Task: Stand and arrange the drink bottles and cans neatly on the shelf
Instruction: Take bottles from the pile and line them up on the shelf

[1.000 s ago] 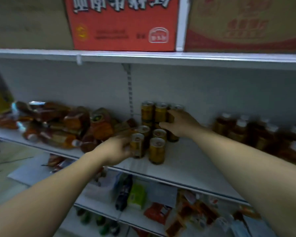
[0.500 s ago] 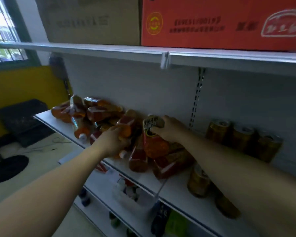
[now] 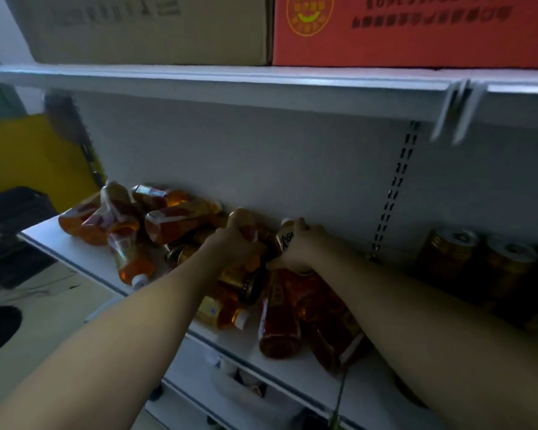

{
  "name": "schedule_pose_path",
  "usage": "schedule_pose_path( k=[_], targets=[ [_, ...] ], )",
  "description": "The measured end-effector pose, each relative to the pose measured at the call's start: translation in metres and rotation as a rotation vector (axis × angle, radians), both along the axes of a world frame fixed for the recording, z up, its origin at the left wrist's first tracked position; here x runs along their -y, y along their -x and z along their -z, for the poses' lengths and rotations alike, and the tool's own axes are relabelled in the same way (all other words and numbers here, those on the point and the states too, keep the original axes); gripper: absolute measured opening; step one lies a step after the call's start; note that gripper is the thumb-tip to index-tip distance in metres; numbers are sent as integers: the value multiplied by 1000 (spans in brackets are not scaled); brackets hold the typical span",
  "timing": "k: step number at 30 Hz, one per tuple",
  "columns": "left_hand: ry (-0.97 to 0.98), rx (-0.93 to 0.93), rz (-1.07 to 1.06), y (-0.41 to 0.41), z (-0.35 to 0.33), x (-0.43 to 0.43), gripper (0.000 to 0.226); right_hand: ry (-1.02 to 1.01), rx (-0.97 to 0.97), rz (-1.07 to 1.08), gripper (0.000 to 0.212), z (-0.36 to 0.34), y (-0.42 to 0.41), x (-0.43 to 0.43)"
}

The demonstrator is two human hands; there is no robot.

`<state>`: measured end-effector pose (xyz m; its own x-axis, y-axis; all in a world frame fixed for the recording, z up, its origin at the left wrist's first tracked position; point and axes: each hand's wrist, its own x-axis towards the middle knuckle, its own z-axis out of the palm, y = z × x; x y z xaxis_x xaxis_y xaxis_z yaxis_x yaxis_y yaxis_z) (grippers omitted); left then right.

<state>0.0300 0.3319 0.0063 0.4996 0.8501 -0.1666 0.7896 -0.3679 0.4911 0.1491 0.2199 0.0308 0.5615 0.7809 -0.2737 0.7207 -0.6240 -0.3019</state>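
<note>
A white metal shelf stands against a pale back panel, with a yellow wall off to the left. Above it, an upper shelf carries a brown box and a red box. A heap of amber bottles lies tumbled on its side across the shelf's left part. 2 gold cans stand upright to the right, well apart from the heap. The left hand reaches into the heap, fingers curled over 1 bottle. Just beside it, the right hand grips a labelled bottle with its fingers wrapped round it.
</note>
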Motion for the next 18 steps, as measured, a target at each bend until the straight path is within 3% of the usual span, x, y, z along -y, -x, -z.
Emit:
schedule_pose_path(
  k=[4,8,12,15,18],
  targets=[
    [104,222,-7,3,8,-19,81,-94,-21,96,120,0,3,-1],
    [650,688,-93,32,13,-42,92,-283,-4,210,126,-7,15,14],
    [1002,906,49,61,16,-26,53,-539,11,328,125,-19,35,41],
    [1217,1034,144,68,13,-7,45,-684,26,399,120,-24,49,65],
    [1297,1070,116,58,4,16,39,-772,23,493,119,-27,61,89]
  ],
)
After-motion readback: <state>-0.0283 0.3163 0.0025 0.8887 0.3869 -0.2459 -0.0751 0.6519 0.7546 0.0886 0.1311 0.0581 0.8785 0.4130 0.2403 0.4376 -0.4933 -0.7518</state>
